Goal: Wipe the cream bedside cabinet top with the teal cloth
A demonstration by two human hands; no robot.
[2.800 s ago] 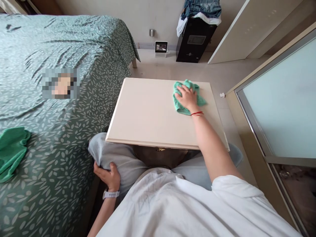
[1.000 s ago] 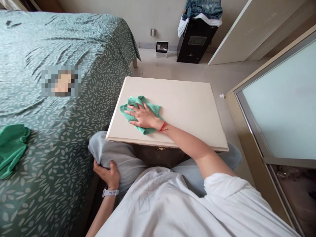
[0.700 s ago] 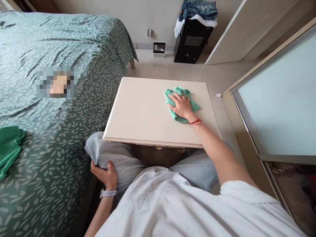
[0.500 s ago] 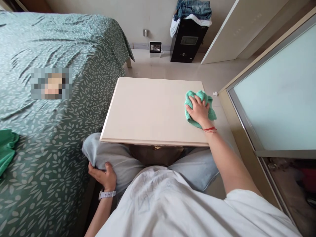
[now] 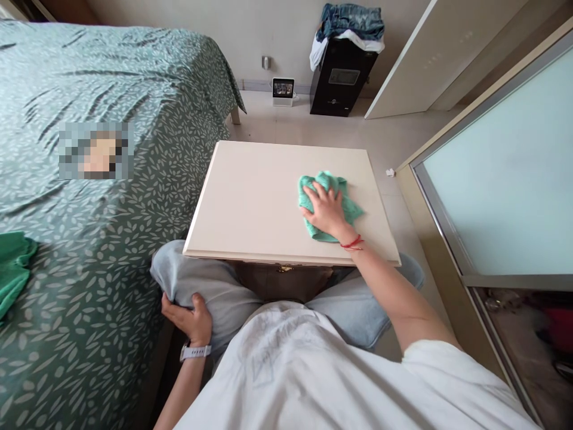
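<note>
A light green cleaning cloth (image 5: 353, 210) lies bunched on the cream top of a small cabinet (image 5: 255, 197), right of its middle. My right hand (image 5: 325, 209), with a red string at the wrist, presses down on the cloth and grips it under slightly bent, spread fingers. Down at the left, my left hand (image 5: 190, 316) rests against my jeans (image 5: 210, 286) beside the knee, thumb apart from the fingers and nothing in it. Part of those fingers is hidden under the leg. A small brass-coloured fitting (image 5: 285, 269) shows below the cabinet's near edge.
At left stands a bed (image 5: 134, 239) with a leafy green cover, a green fabric (image 5: 13, 263) and a blurred patch on it. A small screen (image 5: 283, 89) and a black box (image 5: 342, 77) topped with clothes stand by the wall. Sliding frosted doors (image 5: 505, 191) flank the right.
My right hand has slid the cloth leftward over the cabinet top, away from its right edge, which now shows. The left hand stays at the knee.
</note>
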